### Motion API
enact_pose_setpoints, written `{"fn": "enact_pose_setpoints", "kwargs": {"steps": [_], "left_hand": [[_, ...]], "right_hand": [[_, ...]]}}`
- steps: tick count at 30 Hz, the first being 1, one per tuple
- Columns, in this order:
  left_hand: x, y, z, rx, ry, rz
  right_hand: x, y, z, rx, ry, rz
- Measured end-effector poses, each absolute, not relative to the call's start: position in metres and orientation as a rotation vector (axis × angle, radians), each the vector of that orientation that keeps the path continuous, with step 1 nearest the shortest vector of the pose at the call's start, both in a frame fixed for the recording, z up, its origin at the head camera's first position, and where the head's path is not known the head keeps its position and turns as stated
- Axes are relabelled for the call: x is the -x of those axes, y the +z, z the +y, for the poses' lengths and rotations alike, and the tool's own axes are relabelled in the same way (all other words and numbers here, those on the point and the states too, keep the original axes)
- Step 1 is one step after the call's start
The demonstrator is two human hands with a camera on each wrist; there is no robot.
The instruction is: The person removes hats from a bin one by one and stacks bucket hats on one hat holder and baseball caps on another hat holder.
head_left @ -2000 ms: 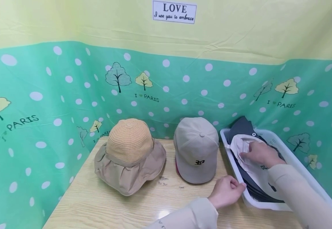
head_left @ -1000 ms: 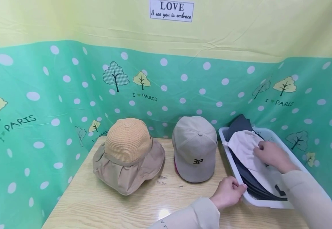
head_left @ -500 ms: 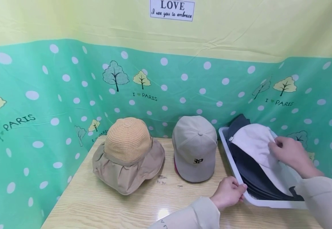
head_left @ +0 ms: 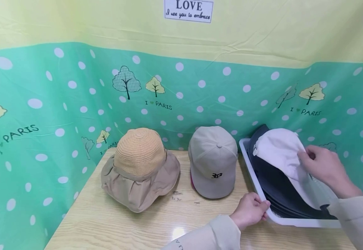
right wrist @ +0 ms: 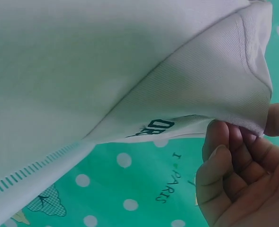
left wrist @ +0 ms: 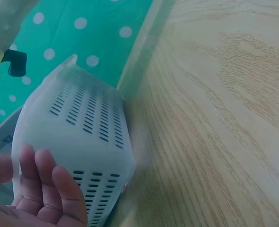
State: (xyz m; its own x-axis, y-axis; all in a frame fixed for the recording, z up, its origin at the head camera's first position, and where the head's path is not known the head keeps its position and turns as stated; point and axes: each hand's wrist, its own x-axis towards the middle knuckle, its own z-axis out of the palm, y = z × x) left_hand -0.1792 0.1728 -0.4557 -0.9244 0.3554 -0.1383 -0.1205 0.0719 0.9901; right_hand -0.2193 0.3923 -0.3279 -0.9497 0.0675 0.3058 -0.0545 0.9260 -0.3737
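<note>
My right hand [head_left: 328, 170] pinches the crown of a white baseball cap [head_left: 278, 149], which tilts over the white plastic basket [head_left: 252, 170] on the right. In the right wrist view, the cap [right wrist: 201, 85] shows dark lettering, and the thumb and fingers of the right hand [right wrist: 248, 175] meet at its fabric edge. Several dark hats [head_left: 272, 180] lie stacked beneath it. My left hand [head_left: 248, 211] grips the basket's near left rim. The left wrist view has that hand's fingers [left wrist: 44, 175] outside the slotted basket wall [left wrist: 82, 109].
A grey-beige baseball cap [head_left: 214, 156] stands left of the basket, with a pink edge under it. Further left sits a straw-crowned hat [head_left: 139, 152] with a wide brown brim. A green dotted curtain [head_left: 181, 83] hangs behind the wooden table [head_left: 131, 229].
My right hand has moved right, drawing the white cap with it. The cap has turned and risen, its crown now rounded out. The left hand stays at the rim.
</note>
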Motion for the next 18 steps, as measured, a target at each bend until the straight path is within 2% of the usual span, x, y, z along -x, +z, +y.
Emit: {"fn": "enact_pose_setpoints", "kwargs": {"steps": [10, 18], "left_hand": [[0.180, -0.457, 0.172, -0.222, 1.927, 2.001], [0.185, -0.448, 0.162, -0.228, 1.819, 2.313]], "right_hand": [[0.213, -0.319, 0.378, 0.000, 0.550, -2.727], [0.206, -0.312, 0.368, 0.034, 0.596, -2.690]]}}
